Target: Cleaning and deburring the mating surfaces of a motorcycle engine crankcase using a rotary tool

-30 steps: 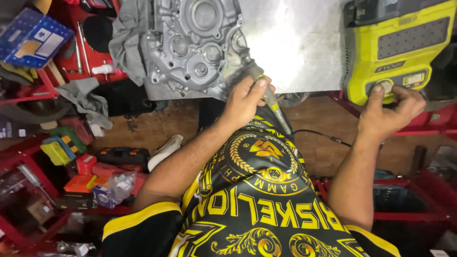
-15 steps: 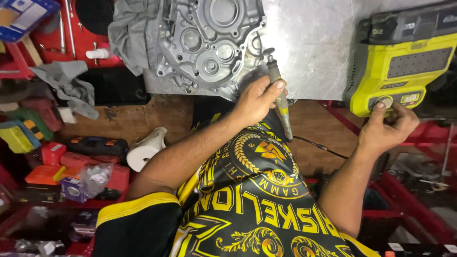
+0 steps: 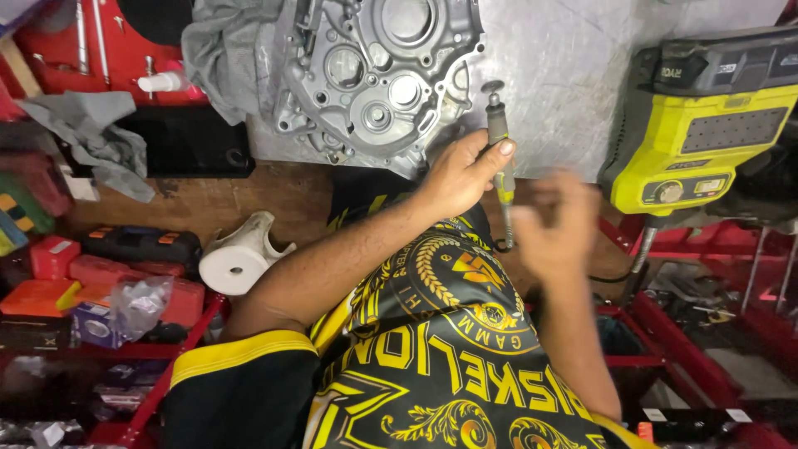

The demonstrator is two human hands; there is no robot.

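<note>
My left hand (image 3: 461,170) is shut around a slim pen-like rotary tool handpiece (image 3: 497,125). Its small disc tip points up, beside the right edge of a grey cast engine case (image 3: 378,75). The case lies on a metal sheet (image 3: 565,66). My right hand (image 3: 561,224) is blurred in mid-air just right of the handpiece, fingers loosely apart and holding nothing. It hangs left of and below the yellow power unit (image 3: 706,133) and its round knob (image 3: 665,193). A thin cable runs from the handpiece down past my shirt.
A grey cloth (image 3: 220,50) drapes over the case's left side. A white plastic fitting (image 3: 237,258) lies on the wooden bench at left. Red trays (image 3: 91,283) at left hold small boxes and bags. More red racks (image 3: 715,333) stand at right.
My right hand has left the yellow unit's knob and swung left toward the handpiece. The left hand keeps its grip, and the view has moved closer.
</note>
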